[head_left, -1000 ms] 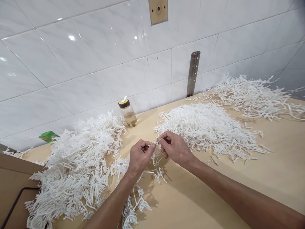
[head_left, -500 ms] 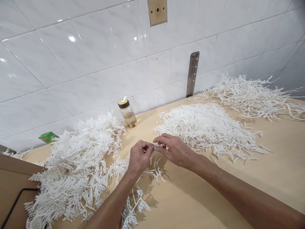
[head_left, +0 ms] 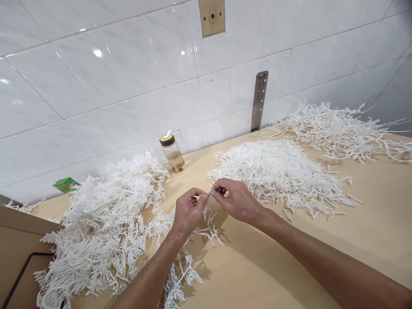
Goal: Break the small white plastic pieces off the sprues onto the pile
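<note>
My left hand point(head_left: 189, 211) is closed in a pinch over the table, holding a white branched plastic sprig point(head_left: 210, 231) whose forked ends hang below the fingers. My right hand point(head_left: 237, 200) meets it fingertip to fingertip, thumb and forefinger pinched on a small white tip of the plastic, mostly hidden by the fingers. Close to my left wrist lies a large heap of white branched plastic sprigs point(head_left: 106, 227). Beyond my right hand is a flatter pile of short white plastic pieces point(head_left: 273, 171). More sprigs point(head_left: 182, 279) lie under my left forearm.
A lidded clear bottle point(head_left: 174, 156) with pale brown liquid stands near the tiled wall point(head_left: 138, 94). Another tangle of white stems point(head_left: 341, 128) lies at the far right. A green carton point(head_left: 66, 184) sits behind the left heap, and a cardboard box point(head_left: 22, 253) borders it. A metal bracket point(head_left: 259, 101) stands against the wall.
My right hand's fingers have closed into a tighter pinch beside my left fingertips. The left hand has turned slightly; the piles stay as they were.
</note>
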`<state>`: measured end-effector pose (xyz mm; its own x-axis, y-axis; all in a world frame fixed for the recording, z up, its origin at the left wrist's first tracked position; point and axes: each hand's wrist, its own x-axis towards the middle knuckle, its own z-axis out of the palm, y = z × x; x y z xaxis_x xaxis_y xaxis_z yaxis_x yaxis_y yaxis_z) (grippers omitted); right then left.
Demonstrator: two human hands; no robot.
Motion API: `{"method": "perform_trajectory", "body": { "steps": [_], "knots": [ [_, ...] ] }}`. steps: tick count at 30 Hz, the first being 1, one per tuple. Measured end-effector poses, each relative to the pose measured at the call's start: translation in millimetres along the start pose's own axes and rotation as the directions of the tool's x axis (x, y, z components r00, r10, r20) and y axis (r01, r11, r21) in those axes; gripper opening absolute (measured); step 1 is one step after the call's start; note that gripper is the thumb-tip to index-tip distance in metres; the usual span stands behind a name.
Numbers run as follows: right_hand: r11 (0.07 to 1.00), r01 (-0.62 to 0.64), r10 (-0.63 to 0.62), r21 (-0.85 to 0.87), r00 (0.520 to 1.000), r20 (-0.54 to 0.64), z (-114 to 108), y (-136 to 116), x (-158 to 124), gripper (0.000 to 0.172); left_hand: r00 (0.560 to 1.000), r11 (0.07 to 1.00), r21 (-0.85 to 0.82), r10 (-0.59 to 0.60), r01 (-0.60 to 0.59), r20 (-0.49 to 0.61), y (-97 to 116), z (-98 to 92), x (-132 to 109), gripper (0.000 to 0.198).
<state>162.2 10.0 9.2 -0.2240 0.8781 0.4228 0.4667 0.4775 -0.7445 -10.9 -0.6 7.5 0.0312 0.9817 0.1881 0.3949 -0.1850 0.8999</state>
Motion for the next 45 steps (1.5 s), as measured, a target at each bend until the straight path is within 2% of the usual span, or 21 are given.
{"method": "perform_trajectory", "body": {
  "steps": [4, 10, 15, 22, 27, 29, 30, 32, 33, 36, 39, 45],
  "knots": [
    [0.963, -0.187, 0.179, 0.196, 0.982, 0.059, 4, 0, -1, 0.017, 0.998, 0.999, 0.004, 0.034, -0.034, -0.045, -5, 0.8, 1, 0.024],
    [0.895, -0.283, 0.285, 0.344, 0.957, 0.044, 13, 4, -1, 0.017, 0.995, 0.996, 0.036, 0.087, -0.085, -0.041, -8, 2.7, 0, 0.023],
    [0.865, -0.351, 0.355, 0.358, 0.933, 0.056, 14, -1, 0, 0.012, 0.998, 1.0, -0.003, 0.025, -0.025, -0.053, -8, 3.4, 1, 0.025],
    [0.836, -0.419, 0.402, 0.353, 0.907, 0.126, 12, -4, 1, 0.005, 0.99, 0.95, -0.279, -0.143, 0.139, 0.007, -3, 1.7, 2, 0.032],
    [0.843, -0.433, 0.416, 0.319, 0.901, 0.123, 14, -2, 2, 0.004, 0.988, 0.957, -0.248, -0.152, 0.148, 0.004, -6, 1.5, 3, 0.028],
    [0.896, -0.379, 0.371, 0.233, 0.925, 0.077, 13, -1, 1, 0.004, 0.994, 0.983, -0.149, -0.11, 0.105, -0.022, -7, 1.4, 3, 0.025],
    [0.936, -0.309, 0.309, 0.169, 0.951, 0.027, 12, 0, 0, 0.004, 0.996, 0.994, -0.075, -0.082, 0.079, -0.03, -8, 1.3, 3, 0.023],
    [0.993, -0.115, 0.117, 0.025, 0.99, -0.082, 11, 2, -1, 0.009, 0.999, 0.996, 0.088, -0.029, 0.031, -0.031, -7, 0.9, 3, 0.02],
    [0.999, -0.018, 0.014, -0.038, 0.994, -0.11, 10, 3, -2, 0.013, 1.0, 0.987, 0.162, -0.01, 0.014, -0.024, -6, 0.6, 3, 0.019],
    [0.973, 0.185, -0.193, -0.138, 0.98, -0.053, 9, 5, -4, 0.016, 1.0, 0.959, 0.282, 0.008, -0.011, 0.012, -3, -0.4, 4, 0.018],
    [0.946, 0.283, -0.275, -0.155, 0.959, 0.074, 9, 7, -4, 0.014, 0.997, 0.964, 0.267, -0.013, -0.007, 0.074, -4, -1.7, 5, 0.02],
    [0.933, 0.287, -0.255, -0.216, 0.953, 0.164, 7, 10, -1, 0.015, 0.966, 0.991, 0.025, -0.135, 0.133, 0.221, -7, -6.8, 8, 0.025]
  ]
}}
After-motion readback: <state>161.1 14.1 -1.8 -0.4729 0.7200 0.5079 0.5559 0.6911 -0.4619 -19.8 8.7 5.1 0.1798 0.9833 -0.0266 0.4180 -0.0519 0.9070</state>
